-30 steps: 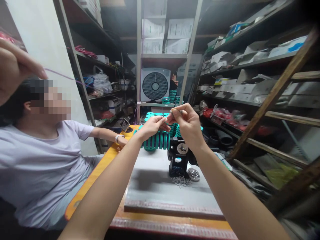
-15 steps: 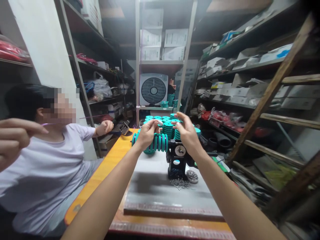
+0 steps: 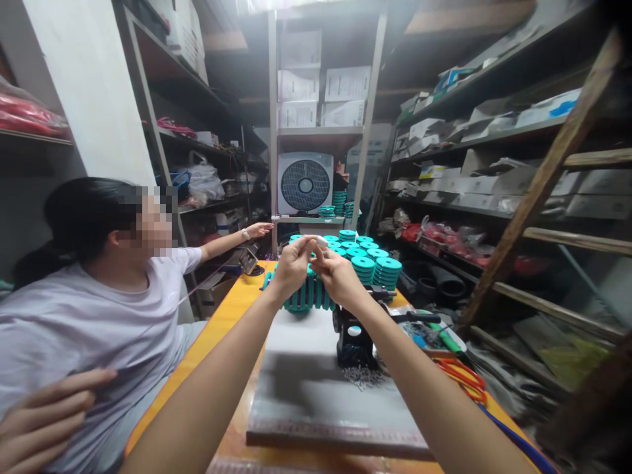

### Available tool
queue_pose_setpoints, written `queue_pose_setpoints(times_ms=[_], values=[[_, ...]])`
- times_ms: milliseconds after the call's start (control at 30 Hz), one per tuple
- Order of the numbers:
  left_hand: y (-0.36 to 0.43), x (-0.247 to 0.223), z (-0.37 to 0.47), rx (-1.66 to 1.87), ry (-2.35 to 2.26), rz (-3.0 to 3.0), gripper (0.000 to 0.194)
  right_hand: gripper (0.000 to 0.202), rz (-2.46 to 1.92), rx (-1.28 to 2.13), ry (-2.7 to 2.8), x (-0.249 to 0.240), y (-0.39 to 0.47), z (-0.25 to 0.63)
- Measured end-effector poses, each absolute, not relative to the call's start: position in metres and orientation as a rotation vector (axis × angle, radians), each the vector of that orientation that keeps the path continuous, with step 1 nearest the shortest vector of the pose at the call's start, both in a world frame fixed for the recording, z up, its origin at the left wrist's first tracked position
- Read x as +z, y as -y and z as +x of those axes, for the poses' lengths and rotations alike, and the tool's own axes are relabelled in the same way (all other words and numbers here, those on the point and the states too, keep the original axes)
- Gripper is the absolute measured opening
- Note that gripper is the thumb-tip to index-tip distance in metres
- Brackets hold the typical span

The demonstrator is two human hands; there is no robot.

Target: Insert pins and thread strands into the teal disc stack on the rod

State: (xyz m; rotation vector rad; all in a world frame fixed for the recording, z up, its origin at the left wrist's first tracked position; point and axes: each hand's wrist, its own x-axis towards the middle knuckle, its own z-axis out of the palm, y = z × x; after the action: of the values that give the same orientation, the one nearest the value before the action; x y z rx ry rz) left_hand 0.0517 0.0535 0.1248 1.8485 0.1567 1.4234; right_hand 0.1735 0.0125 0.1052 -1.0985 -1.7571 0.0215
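My left hand is closed in a pinch above a row of teal spools. My right hand meets it, thumb and fingers also pinched together. A small white piece shows at the fingertips; I cannot tell whether it is held or wrapped round a finger. Whatever else lies between the fingers is too small to make out. The spools sit side by side on the shaft of a black winding machine, just below my hands. Small silvery metal bits lie heaped at its base.
Stacked teal spools stand behind the machine. Orange-handled scissors or pliers lie right of my forearm. A co-worker sits at left with one arm stretched out; another hand shows lower left. A box fan stands on the shelf behind.
My right hand has moved left and down from above the machine to meet my left hand, its fingers closing. The co-worker's arm has stretched farther toward the shelf.
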Motion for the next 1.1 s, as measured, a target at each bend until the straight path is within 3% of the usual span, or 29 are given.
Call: queue_pose_setpoints(times_ms=[200,400,567,733,867,1100], values=[[-0.054,0.153,0.056,1.174,-0.065,2.002,0.029,0.032,-1.041,0.136,1.727,0.105,-0.016,0.169],[-0.054,0.158,0.051,1.148,-0.095,1.987,0.035,0.026,-1.001,0.154,1.570,0.101,-0.020,0.165],[-0.066,0.136,0.025,1.218,-0.218,1.956,0.067,0.033,-0.980,0.162,1.476,0.100,-0.026,0.166],[-0.078,0.113,0.028,1.203,-0.504,2.036,0.033,0.044,-0.999,0.163,1.425,0.099,-0.030,0.169],[-0.083,0.108,0.039,1.127,-0.490,2.105,0.029,0.046,-1.024,0.180,1.464,0.107,-0.028,0.175],[-0.100,0.108,0.042,1.043,-0.523,2.135,0.024,0.024,-1.070,0.063,1.630,0.131,-0.019,0.182]])
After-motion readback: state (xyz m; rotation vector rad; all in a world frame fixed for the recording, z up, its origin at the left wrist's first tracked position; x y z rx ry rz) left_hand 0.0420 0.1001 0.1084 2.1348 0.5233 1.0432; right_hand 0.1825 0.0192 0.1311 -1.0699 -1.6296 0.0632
